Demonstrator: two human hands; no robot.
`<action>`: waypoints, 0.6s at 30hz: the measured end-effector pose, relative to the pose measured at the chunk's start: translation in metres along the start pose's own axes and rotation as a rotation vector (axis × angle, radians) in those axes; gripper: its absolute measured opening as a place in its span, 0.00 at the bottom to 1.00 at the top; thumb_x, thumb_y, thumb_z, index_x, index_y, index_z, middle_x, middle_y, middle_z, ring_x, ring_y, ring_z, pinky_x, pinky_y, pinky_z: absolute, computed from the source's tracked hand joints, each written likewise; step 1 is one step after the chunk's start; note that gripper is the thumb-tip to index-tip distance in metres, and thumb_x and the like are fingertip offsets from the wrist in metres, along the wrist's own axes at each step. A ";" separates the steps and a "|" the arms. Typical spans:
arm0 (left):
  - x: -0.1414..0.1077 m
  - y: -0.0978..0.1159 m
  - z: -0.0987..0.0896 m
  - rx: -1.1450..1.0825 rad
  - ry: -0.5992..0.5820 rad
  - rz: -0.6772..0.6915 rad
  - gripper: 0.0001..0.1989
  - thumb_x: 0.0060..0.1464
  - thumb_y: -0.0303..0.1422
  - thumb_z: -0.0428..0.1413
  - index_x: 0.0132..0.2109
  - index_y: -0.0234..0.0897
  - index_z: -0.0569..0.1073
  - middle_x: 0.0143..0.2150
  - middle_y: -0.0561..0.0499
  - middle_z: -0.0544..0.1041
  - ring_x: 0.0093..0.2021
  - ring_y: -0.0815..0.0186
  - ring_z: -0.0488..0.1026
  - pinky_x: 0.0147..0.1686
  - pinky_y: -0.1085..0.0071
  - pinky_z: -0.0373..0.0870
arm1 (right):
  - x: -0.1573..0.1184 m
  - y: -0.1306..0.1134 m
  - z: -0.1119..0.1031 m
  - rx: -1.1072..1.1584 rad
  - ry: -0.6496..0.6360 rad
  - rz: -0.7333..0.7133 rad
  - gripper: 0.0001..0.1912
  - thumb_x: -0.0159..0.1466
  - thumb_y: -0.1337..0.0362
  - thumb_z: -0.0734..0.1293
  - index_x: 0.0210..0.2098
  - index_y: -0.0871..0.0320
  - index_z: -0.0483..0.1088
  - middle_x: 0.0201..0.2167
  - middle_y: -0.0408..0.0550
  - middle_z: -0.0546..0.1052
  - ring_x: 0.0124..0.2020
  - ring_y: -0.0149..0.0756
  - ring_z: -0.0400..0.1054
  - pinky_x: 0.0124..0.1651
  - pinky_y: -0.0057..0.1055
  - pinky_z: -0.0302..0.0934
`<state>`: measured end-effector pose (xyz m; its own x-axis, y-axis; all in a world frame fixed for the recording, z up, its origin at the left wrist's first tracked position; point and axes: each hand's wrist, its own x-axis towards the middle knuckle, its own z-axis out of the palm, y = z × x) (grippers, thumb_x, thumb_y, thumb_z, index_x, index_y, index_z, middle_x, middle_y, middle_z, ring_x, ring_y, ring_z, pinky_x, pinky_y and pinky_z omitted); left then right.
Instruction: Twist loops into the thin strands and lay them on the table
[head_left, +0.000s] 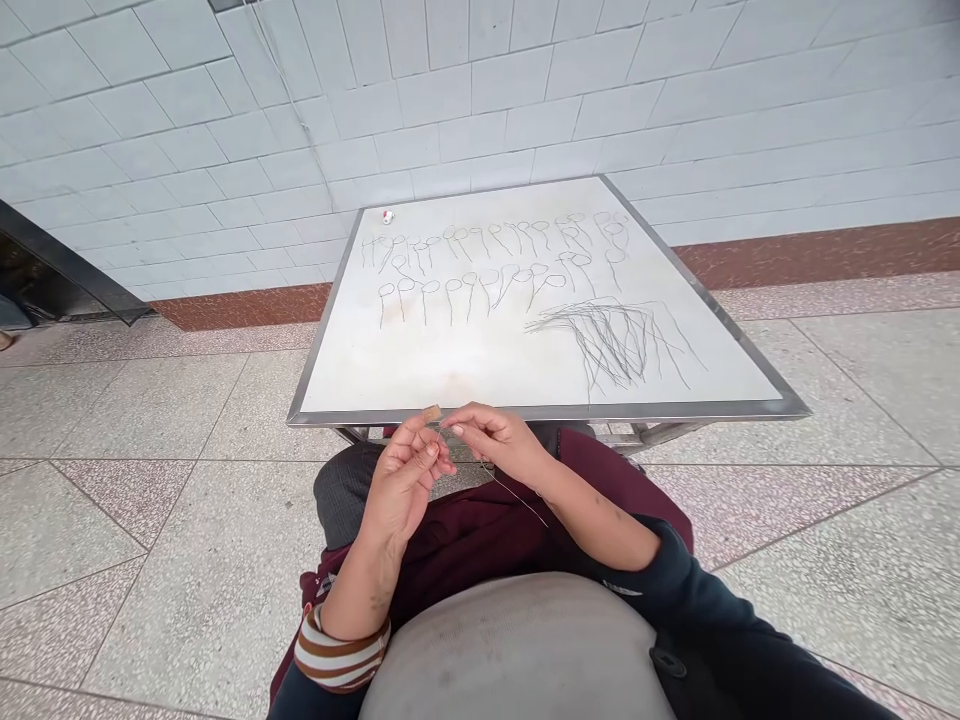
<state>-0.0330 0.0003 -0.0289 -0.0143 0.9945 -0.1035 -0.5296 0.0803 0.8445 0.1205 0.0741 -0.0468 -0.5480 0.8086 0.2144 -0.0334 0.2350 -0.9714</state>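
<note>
My left hand [409, 470] pinches a thin wire between thumb and fingers, just in front of the table's near edge. A small tan band or piece [432, 412] shows at the tip of its index finger. Close beside it, my right hand [499, 440] has thumb and index finger closed on the same wire [517, 495], whose loose end hangs down to the right over my lap. On the white table [450, 370], several looped wires [469, 285] lie in rows. A tangled pile of longer, unlooped wires [619, 345] rests on the table's right side.
A small red and white object [388, 216] sits at the table's far left corner. The table has a grey metal edge [540, 411] and stands near a white tiled wall [510, 130]. A dark opening [52, 270] is at the far left.
</note>
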 end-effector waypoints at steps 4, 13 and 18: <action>0.000 0.000 0.001 -0.014 -0.033 -0.021 0.18 0.53 0.27 0.61 0.52 0.39 0.74 0.32 0.54 0.70 0.27 0.74 0.67 0.31 0.73 0.70 | -0.001 0.004 -0.005 -0.037 -0.065 -0.028 0.11 0.65 0.58 0.64 0.42 0.56 0.74 0.17 0.35 0.65 0.17 0.24 0.60 0.24 0.22 0.57; -0.002 0.001 0.002 -0.084 -0.058 -0.139 0.18 0.54 0.28 0.60 0.53 0.37 0.74 0.29 0.54 0.71 0.22 0.78 0.61 0.23 0.79 0.60 | -0.004 0.007 -0.010 -0.088 -0.143 -0.086 0.10 0.67 0.60 0.63 0.40 0.56 0.75 0.24 0.39 0.72 0.18 0.22 0.62 0.25 0.21 0.59; -0.002 -0.001 0.001 -0.101 -0.072 -0.225 0.22 0.52 0.28 0.62 0.55 0.39 0.73 0.30 0.52 0.74 0.22 0.77 0.63 0.23 0.79 0.60 | -0.005 0.008 -0.015 -0.133 -0.169 -0.161 0.11 0.67 0.61 0.63 0.41 0.57 0.75 0.24 0.40 0.74 0.18 0.22 0.62 0.24 0.20 0.58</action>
<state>-0.0317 -0.0017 -0.0292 0.1722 0.9549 -0.2418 -0.5950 0.2964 0.7471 0.1349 0.0801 -0.0536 -0.6767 0.6559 0.3346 -0.0279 0.4313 -0.9018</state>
